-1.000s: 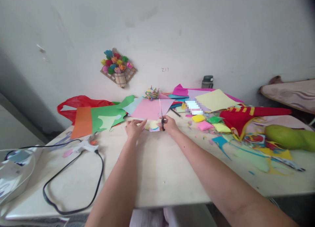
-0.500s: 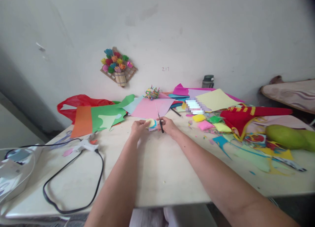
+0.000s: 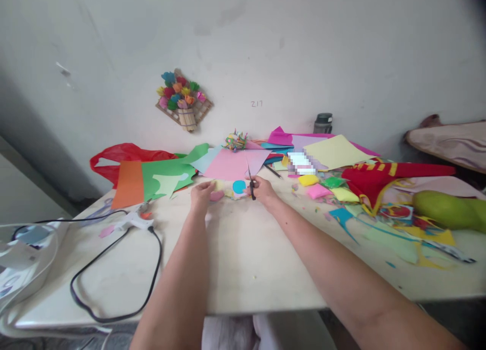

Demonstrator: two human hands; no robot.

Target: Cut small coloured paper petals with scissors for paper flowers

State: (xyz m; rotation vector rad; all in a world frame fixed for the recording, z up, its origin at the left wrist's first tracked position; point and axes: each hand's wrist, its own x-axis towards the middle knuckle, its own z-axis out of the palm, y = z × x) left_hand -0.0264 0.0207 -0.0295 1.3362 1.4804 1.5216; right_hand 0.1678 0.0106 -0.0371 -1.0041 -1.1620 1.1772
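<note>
My right hand (image 3: 262,192) is closed on a pair of scissors (image 3: 251,187) with dark handles, the thin blades pointing away toward the wall. Beside its fingertips is a round blue paper piece (image 3: 239,187) with pale paper around it; whether the fingers also grip this is unclear. To the left, the fingers of my left hand (image 3: 202,194) pinch a pale yellow paper piece (image 3: 216,185), partly blurred. A pink paper piece (image 3: 216,196) shows just below it, near the table top.
A white glue gun (image 3: 137,220) with a black cord lies at left, near a power strip (image 3: 30,259). Coloured sheets (image 3: 235,163) line the wall side. At right are paper scraps (image 3: 341,219), small coloured packets (image 3: 318,191), red cloth (image 3: 360,185) and a green fruit (image 3: 436,208).
My left hand has moved left with the pale yellow piece, away from my right hand. The blue piece, partly covered before, now shows whole beside the scissors.
</note>
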